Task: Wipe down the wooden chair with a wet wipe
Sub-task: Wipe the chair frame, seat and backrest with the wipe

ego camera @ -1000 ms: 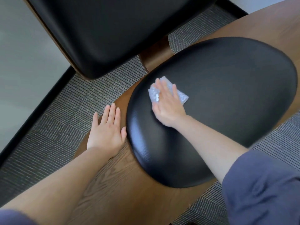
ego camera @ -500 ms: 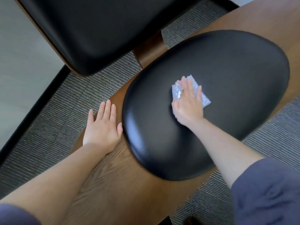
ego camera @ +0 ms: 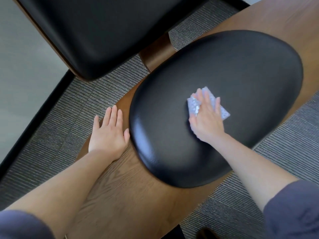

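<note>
The left hand (ego camera: 108,133) lies flat, fingers straight and close together, palm down on the wooden chair (ego camera: 120,187), its thumb just beside the black cushion (ego camera: 233,66). On the cushion's middle, the right hand (ego camera: 206,118) presses the wet wipe (ego camera: 193,105) with fingers extended, not curled, forearm reaching in from the lower right.

The seat pad (ego camera: 224,69) looks like smooth black leather with a soft sheen. The chair frame (ego camera: 124,192) is grained matt wood; the carpet (ego camera: 284,152) is ribbed grey cloth.
</note>
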`<state>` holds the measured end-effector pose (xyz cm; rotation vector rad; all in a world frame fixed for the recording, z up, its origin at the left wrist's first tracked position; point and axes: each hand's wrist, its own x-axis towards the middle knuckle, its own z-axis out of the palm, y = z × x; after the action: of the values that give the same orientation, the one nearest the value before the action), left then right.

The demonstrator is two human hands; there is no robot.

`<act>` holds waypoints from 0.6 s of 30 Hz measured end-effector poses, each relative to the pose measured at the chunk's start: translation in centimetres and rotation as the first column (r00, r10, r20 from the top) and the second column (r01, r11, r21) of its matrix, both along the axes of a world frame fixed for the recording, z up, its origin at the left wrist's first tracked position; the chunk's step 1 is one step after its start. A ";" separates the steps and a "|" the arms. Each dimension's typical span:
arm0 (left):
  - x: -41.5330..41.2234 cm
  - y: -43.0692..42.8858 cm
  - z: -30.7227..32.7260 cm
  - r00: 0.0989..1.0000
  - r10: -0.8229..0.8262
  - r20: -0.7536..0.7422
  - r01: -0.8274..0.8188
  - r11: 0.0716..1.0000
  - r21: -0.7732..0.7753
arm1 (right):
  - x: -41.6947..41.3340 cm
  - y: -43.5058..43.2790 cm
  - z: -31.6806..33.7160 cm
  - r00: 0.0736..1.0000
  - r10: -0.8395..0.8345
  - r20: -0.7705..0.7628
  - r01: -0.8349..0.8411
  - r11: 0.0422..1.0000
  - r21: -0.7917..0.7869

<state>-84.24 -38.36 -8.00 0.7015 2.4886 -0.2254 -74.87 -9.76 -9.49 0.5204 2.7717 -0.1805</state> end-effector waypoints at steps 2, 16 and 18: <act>0.1 0.1 0.0 1.000 -0.005 0.001 0.005 1.000 -0.009 | 0.7 0.2 0.2 0.997 -0.079 0.004 0.079 0.997 0.019; -0.2 -0.1 0.1 1.000 -0.002 -0.004 0.002 1.000 0.005 | 6.3 -4.4 2.2 0.978 0.187 -0.092 -0.203 0.954 -0.220; -0.1 0.1 0.1 1.000 -0.003 -0.006 0.003 1.000 0.003 | 6.7 -1.1 1.9 1.000 0.005 -0.022 -0.007 0.995 -0.095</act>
<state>-84.35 -38.28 -7.90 0.7068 2.4943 -0.2249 -68.14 -10.87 -7.55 0.4888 2.7692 -0.3167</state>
